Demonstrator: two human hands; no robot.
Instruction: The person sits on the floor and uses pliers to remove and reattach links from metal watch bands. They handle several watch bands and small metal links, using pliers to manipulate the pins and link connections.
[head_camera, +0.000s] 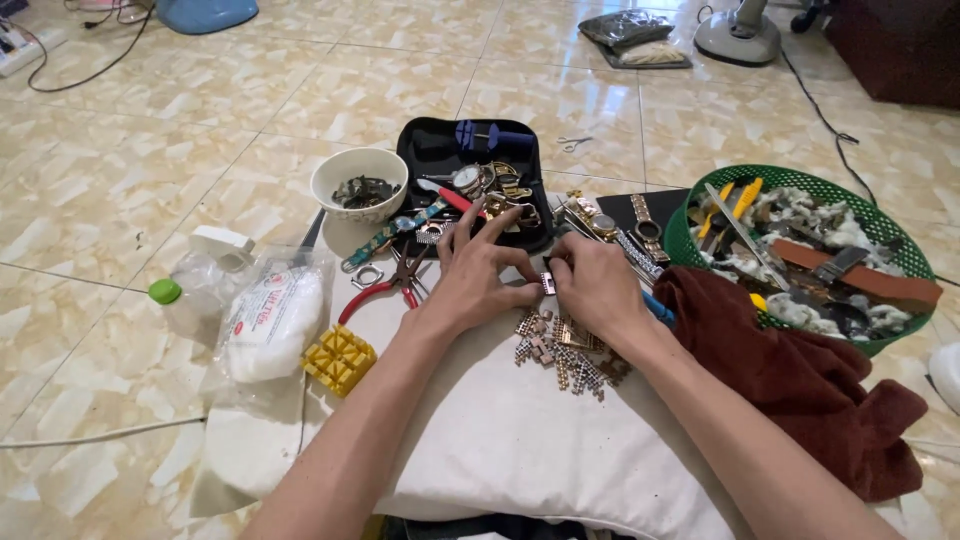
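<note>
Metal watch-band link (547, 283) pinched between fingers of left hand (475, 280) and right hand (597, 290), above white cushion (500, 430); loose links (565, 350) heaped just below; red pliers (385, 285) and yellow block (340, 360) left; black tray (425, 150) behind; green basket (690, 215), brown cloth (800, 380) right.

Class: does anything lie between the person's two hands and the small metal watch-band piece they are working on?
Nothing visible does. The left hand and right hand both pinch the small metal watch-band piece directly, above the white cushion.
</note>
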